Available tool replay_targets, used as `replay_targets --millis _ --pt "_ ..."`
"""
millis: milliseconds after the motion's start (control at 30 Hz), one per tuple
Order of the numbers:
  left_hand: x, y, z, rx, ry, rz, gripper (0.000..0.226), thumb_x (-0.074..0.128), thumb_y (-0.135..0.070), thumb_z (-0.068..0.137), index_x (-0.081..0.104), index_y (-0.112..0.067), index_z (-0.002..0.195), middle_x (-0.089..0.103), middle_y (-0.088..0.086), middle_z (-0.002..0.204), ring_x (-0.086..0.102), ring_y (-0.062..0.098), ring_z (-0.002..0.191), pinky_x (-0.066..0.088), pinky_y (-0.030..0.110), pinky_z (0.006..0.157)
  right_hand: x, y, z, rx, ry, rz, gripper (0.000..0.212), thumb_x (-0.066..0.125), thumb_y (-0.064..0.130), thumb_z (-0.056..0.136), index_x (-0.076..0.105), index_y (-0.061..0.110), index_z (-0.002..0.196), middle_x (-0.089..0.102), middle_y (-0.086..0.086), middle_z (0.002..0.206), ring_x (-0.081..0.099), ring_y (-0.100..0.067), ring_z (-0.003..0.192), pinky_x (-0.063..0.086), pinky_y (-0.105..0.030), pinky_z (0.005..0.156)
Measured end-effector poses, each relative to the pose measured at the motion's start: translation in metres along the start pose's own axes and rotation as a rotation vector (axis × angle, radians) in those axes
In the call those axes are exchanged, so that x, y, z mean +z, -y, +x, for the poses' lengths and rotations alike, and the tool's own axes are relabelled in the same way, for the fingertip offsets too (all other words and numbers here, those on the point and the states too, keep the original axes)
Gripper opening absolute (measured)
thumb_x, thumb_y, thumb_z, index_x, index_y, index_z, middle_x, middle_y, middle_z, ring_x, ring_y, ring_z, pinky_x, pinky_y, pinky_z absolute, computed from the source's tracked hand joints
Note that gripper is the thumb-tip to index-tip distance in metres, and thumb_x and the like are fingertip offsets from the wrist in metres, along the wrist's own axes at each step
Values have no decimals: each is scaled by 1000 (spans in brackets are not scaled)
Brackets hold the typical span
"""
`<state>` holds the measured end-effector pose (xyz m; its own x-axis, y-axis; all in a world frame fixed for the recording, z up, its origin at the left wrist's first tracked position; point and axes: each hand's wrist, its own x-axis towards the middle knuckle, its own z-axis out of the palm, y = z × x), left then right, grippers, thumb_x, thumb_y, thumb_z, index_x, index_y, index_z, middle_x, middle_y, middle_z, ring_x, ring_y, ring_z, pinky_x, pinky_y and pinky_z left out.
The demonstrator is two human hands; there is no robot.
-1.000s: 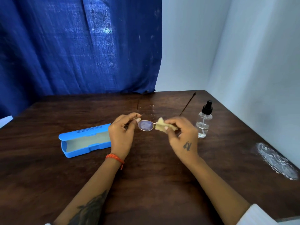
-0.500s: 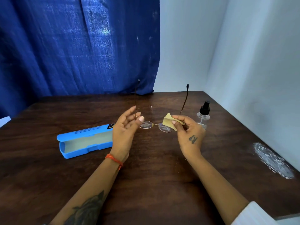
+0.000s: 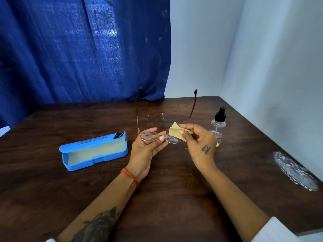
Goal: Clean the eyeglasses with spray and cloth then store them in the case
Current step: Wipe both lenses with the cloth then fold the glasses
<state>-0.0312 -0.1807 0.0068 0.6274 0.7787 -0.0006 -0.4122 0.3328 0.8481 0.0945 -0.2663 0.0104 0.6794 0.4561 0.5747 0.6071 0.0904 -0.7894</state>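
Note:
Thin-rimmed eyeglasses (image 3: 150,136) are held above the table's middle, lenses toward me, both temples pointing up and away. My left hand (image 3: 146,151) cups the left lens from below, its thumb at the bridge. My right hand (image 3: 199,142) pinches a small yellow cloth (image 3: 175,132) against the outer edge of the right lens. The left lens shows smeared wet patches. A blue case (image 3: 94,151) lies with its lid up to the left, its pale lining showing. A clear spray bottle (image 3: 218,126) with a black pump stands just behind my right hand.
The dark wooden table (image 3: 174,198) fills the view. A white powdery smear (image 3: 295,171) marks it near the right edge. A blue curtain (image 3: 83,49) hangs behind, and white walls close the back right corner.
The glasses have tilted up so the temples point upward. My left hand moved from pinching the left lens edge to cupping it from below. The cloth slid to the right lens's outer side.

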Motion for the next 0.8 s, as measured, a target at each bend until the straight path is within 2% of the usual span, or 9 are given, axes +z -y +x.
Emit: replay_targets --millis 100,267,333,433,500,567,667,800 --pt "1 1 -1 5 -28 -17 37 68 -2 66 57 -9 100 76 5 85 71 20 88 59 26 67 0 2 -2 -30 21 5 19 70 10 80 72 24 93 71 10 86 67 -8 76 57 -35 66" --pt "1 2 0 27 -33 -55 44 71 -8 58 56 -6 100 75 10 87 70 22 88 59 27 69 -1 5 -3 -121 -7 -5 22 70 4 77 73 18 95 69 9 98 64 -3 91 56 -29 78" --pt "1 2 1 30 -27 -66 44 71 -8 59 57 -5 100 75 10 87 70 22 89 58 27 69 -1 4 -3 -208 -43 -67 23 72 1 74 73 15 93 67 3 101 63 -7 91 56 -27 73" --pt "-1 3 3 58 -20 -67 37 69 -7 62 58 -4 97 75 10 84 70 20 88 58 26 68 -2 4 -4 -337 -88 -138 23 72 -3 72 74 11 90 65 -5 93 60 -10 80 55 -25 61" --pt "-2 4 4 85 -17 -54 31 68 -6 64 58 -4 94 75 9 82 70 20 88 58 27 68 -1 2 -6 -442 -55 -178 25 70 -6 73 73 10 91 66 -6 89 61 -13 77 54 -26 61" --pt "-2 5 4 105 -12 -30 25 67 -5 68 58 -7 92 75 9 83 70 20 87 58 26 69 1 2 -8 -485 11 -223 28 67 -9 72 74 10 91 69 -5 89 62 -17 81 53 -27 68" --pt "-4 5 4 138 -23 12 19 63 0 76 59 -12 91 75 6 86 70 19 89 57 25 68 3 2 -10 -503 114 -230 32 66 -13 67 75 9 88 72 -2 89 63 -17 84 49 -21 78" --pt "-4 5 4 164 -44 33 20 63 -1 75 59 -12 92 75 5 85 70 17 88 57 23 66 0 6 -10 -491 143 -201 28 62 -11 63 75 10 77 74 -1 82 64 -14 80 49 -19 75"
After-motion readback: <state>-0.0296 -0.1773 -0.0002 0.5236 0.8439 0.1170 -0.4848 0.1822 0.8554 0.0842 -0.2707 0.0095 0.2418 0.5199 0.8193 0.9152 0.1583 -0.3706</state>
